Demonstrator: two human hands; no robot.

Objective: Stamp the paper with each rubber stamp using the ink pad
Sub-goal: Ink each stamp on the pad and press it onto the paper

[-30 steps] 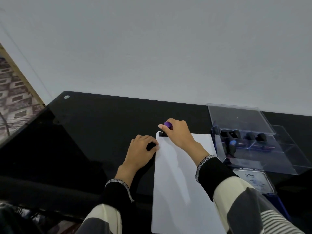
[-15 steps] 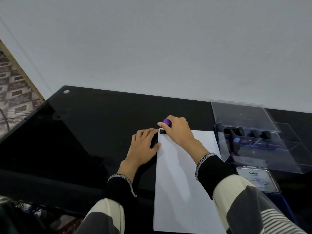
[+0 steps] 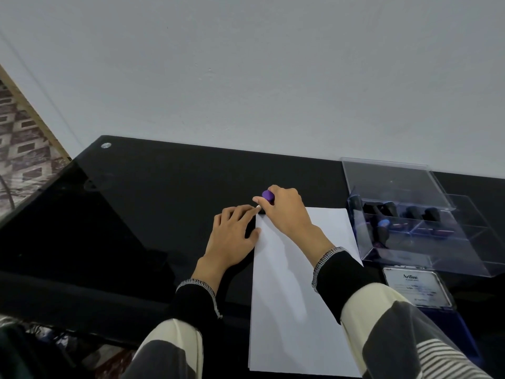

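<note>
Both arms reach forward from the lower edge of the view, each in a black cuff with pale stitched trim under a cream and grey striped sleeve. The left hand (image 3: pixel 232 236) lies palm down, fingers straight and close together, pointing up and to the right, with the thumb spread toward the right arm. The right hand (image 3: pixel 284 212) sits just beyond it, knuckles up, fingers curled downward and pinching something; the fingertips appear to touch the left index finger, though the contact is hard to make out.
</note>
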